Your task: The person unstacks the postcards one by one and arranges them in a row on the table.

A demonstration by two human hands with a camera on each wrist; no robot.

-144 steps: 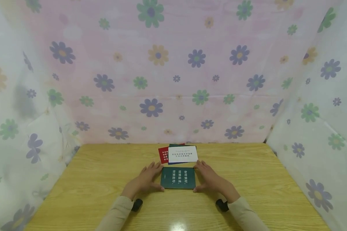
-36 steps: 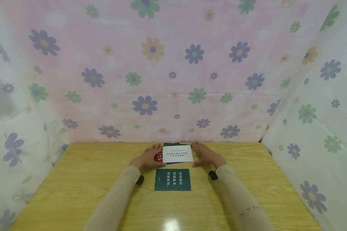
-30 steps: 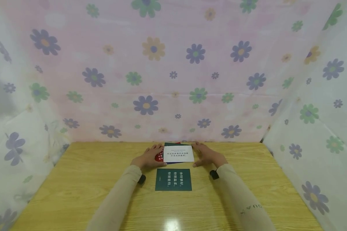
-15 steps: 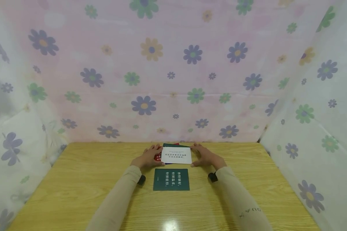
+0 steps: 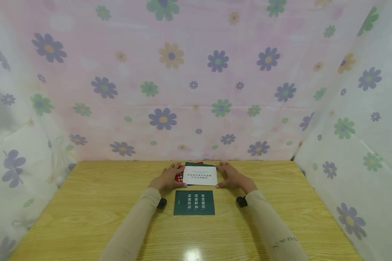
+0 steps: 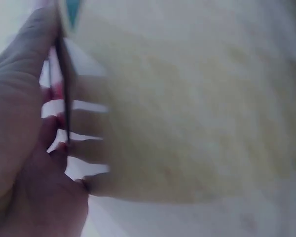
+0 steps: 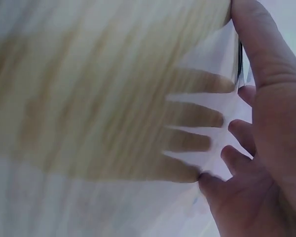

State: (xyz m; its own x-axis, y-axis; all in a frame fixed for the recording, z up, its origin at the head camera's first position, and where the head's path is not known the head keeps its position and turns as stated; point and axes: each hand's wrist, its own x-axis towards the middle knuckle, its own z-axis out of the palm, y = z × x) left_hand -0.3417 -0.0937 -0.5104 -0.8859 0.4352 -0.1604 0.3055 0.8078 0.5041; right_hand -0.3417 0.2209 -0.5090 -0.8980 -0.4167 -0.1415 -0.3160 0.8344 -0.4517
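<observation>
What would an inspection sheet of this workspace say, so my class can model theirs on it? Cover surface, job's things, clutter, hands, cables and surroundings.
Surface: wood-grain table, with a bright glare spot low in the head view.
Job's things: white card uppermost, over a partly hidden red card and dark green card; a separate green card lies apart, nearer the person.
Clutter: nothing seen.
Left hand: thumb and fingers hold the white card's left end.
Right hand: thumb and fingers hold its right end.
Wrists: a black device at each.
Cables: nothing seen.
Surroundings: flower-patterned sheeting behind and on both sides.
</observation>
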